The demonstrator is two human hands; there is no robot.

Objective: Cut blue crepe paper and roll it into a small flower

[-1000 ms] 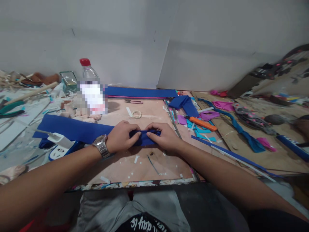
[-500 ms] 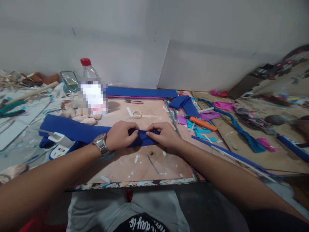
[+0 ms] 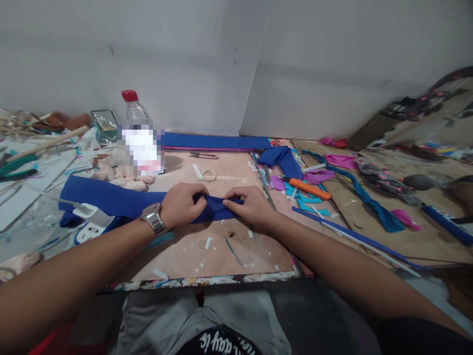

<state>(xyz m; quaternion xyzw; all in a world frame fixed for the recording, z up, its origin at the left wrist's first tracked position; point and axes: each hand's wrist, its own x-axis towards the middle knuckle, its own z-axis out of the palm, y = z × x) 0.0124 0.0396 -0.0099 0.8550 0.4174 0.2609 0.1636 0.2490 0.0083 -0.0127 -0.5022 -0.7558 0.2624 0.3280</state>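
Note:
A long blue fabric strip (image 3: 111,196) lies across the worktop, its wide end flat at the left. My left hand (image 3: 184,203), with a metal watch at the wrist, pinches the strip's upper edge between thumb and curled fingers. Close by on the right, my right hand (image 3: 251,204) grips the same strip between thumb and forefinger. Between the two hands the cloth (image 3: 215,207) looks folded along its top edge. The strip's right end is hidden under my right hand.
A ring of tape (image 3: 209,175) and thread snips (image 3: 203,156) lie behind my hands. An orange cutter (image 3: 309,189) rests among fabric scraps on the right. A red-capped bottle (image 3: 136,106) stands behind a lit phone (image 3: 144,148). A white plug sits in a power strip (image 3: 93,230) at left.
My left hand has shifted slightly left along the strip, so more blue cloth shows between the hands. My right hand stays almost in place.

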